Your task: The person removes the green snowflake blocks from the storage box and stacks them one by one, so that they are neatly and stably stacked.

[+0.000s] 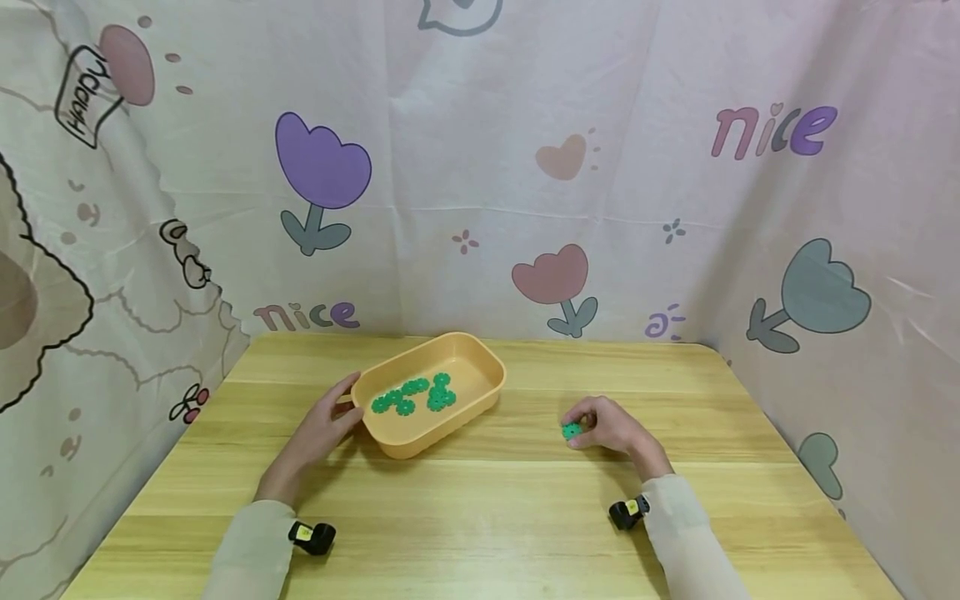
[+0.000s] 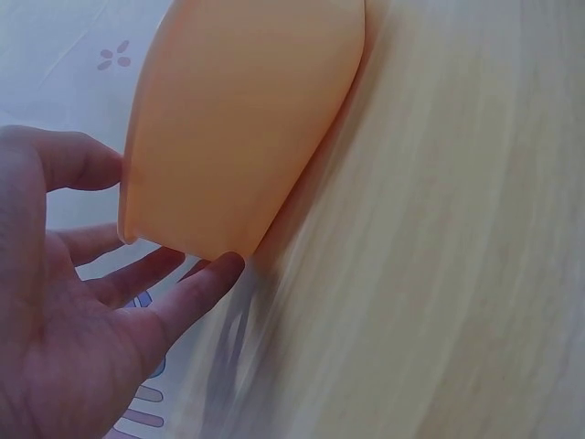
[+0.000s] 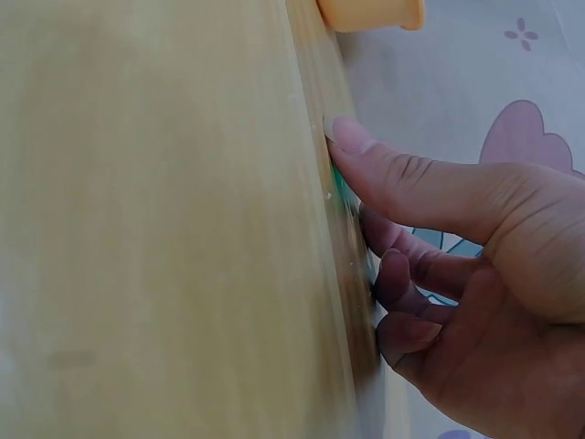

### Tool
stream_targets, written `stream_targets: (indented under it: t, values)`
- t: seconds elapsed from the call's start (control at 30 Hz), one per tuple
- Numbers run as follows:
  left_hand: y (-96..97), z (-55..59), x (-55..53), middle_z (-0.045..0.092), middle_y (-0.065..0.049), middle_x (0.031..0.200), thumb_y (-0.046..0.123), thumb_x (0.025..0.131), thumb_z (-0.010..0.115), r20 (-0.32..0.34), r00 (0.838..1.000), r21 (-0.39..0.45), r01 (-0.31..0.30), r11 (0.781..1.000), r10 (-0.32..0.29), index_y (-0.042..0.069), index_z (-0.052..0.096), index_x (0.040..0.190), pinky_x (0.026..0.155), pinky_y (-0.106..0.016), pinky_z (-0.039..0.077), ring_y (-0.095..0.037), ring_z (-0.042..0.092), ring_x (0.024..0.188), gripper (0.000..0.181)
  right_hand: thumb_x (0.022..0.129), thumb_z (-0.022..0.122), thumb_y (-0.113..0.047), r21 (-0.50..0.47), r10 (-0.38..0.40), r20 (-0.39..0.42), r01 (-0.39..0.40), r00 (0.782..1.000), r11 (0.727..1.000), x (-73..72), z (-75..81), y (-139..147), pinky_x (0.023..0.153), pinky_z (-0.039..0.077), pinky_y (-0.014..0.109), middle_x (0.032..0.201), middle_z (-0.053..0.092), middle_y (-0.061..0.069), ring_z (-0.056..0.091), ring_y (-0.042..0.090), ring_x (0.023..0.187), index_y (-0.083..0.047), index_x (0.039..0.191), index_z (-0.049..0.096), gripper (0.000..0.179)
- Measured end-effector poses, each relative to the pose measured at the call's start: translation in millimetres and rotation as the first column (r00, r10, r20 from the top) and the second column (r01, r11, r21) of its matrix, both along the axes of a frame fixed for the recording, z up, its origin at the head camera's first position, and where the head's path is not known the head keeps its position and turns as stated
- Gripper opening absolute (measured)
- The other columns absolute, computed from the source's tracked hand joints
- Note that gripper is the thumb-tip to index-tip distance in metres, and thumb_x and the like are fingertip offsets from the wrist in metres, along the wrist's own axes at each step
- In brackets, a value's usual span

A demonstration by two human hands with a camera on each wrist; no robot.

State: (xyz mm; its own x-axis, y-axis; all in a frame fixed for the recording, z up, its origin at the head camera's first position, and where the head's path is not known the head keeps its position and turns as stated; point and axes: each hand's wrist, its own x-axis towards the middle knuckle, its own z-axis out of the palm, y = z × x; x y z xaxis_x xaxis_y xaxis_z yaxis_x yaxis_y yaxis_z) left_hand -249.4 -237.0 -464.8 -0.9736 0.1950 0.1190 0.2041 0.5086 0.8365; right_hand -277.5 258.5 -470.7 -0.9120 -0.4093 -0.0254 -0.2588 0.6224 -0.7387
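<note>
A yellow plastic basin (image 1: 480,400) sits angled on the table in the head view. Inside it lie several small green toothed discs (image 1: 405,407), shaped like gears or flowers. My left hand (image 1: 330,425) holds the basin's left end between thumb and fingers; in the left wrist view, fingertips touch the basin (image 2: 238,119) along its rim and end wall. To the right of the basin, my right hand (image 1: 607,423) pinches one green toothed disc (image 1: 572,431) low over the tabletop. In the right wrist view only a green sliver (image 3: 341,186) shows behind the thumb.
The light wooden table (image 1: 480,525) reaches back to a printed cloth (image 1: 450,167), which hangs behind and at both sides. A small black camera sits on each wrist, one on the left (image 1: 313,537) and one on the right (image 1: 628,512).
</note>
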Motion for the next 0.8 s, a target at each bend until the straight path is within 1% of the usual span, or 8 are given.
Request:
stream_targets:
  t: [0.13, 0.27, 0.47, 0.6, 0.7, 0.8]
  values:
    - [0.0, 0.5, 1.0, 0.039, -0.030, 0.155, 0.014, 0.106, 0.055, 0.001, 1.000, 0.007, 0.004, 1.000, -0.004, 0.001, 0.022, 0.163, 0.109, -0.049, 0.048, -0.053, 0.051, 0.135, 0.067, 0.080, 0.087, -0.006, 0.001, 0.001, -0.007, -0.001, 1.000, 1.000, -1.2, -0.9, 0, 0.077, 0.044, 0.022, 0.112, 0.071, 0.017, 0.051, 0.022, 0.092, -0.002, 0.108, 0.078, 0.030]
    - [-0.2, 0.7, 1.4, 0.039, -0.030, 0.155, 0.013, 0.106, 0.054, 0.000, 1.000, 0.005, 0.004, 1.000, -0.004, 0.001, 0.022, 0.163, 0.109, -0.053, 0.049, -0.054, 0.051, 0.135, 0.067, 0.080, 0.087, -0.007, 0.001, 0.002, -0.007, -0.002, 1.000, 1.000, -1.8, -1.2, 1, 0.075, 0.044, 0.022, 0.112, 0.072, 0.015, 0.050, 0.021, 0.091, -0.003, 0.108, 0.079, 0.029]
    - [0.0, 0.5, 1.9, 0.039, -0.030, 0.155, 0.014, 0.106, 0.053, -0.002, 1.000, 0.001, 0.000, 1.000, 0.000, 0.002, 0.023, 0.163, 0.110, -0.058, 0.047, -0.053, 0.051, 0.136, 0.066, 0.081, 0.086, -0.007, 0.000, 0.016, -0.002, -0.016, 1.000, 1.000, -1.6, 0.0, 3, 0.074, 0.044, 0.022, 0.113, 0.072, 0.016, 0.049, 0.022, 0.089, -0.002, 0.111, 0.077, 0.031]
    - [-0.1, 1.0, 2.7, 0.040, -0.030, 0.155, 0.013, 0.106, 0.054, -0.006, 1.000, 0.001, 0.006, 1.000, -0.006, 0.001, 0.023, 0.163, 0.110, -0.058, 0.046, -0.053, 0.051, 0.135, 0.066, 0.084, 0.084, -0.007, -0.040, 0.012, 0.008, -0.011, 1.000, 0.999, 0.0, 4.8, 3, 0.072, 0.043, 0.022, 0.108, 0.070, 0.020, 0.050, 0.023, 0.087, 0.000, 0.116, 0.075, 0.034]
    - [-0.1, 1.0, 1.9, 0.040, -0.030, 0.154, 0.013, 0.106, 0.055, -0.007, 1.000, 0.002, 0.007, 1.000, -0.007, 0.001, 0.023, 0.163, 0.110, -0.057, 0.046, -0.053, 0.052, 0.135, 0.067, 0.087, 0.082, -0.010, -0.068, 0.003, -0.009, -0.004, 1.000, 0.998, 0.9, 11.7, 0, 0.075, 0.049, 0.026, 0.110, 0.070, 0.020, 0.056, 0.026, 0.092, -0.001, 0.119, 0.073, 0.035]
    - [-0.2, 1.6, 1.5, 0.040, -0.030, 0.154, 0.013, 0.106, 0.055, -0.004, 1.000, 0.005, 0.007, 1.000, -0.007, 0.001, 0.022, 0.163, 0.110, -0.055, 0.047, -0.052, 0.053, 0.134, 0.067, 0.089, 0.081, -0.013, -0.085, 0.019, -0.069, -0.025, 0.997, 0.996, 0.5, 19.9, -7, 0.084, 0.055, 0.033, 0.119, 0.072, 0.021, 0.062, 0.034, 0.102, 0.000, 0.120, 0.073, 0.034]
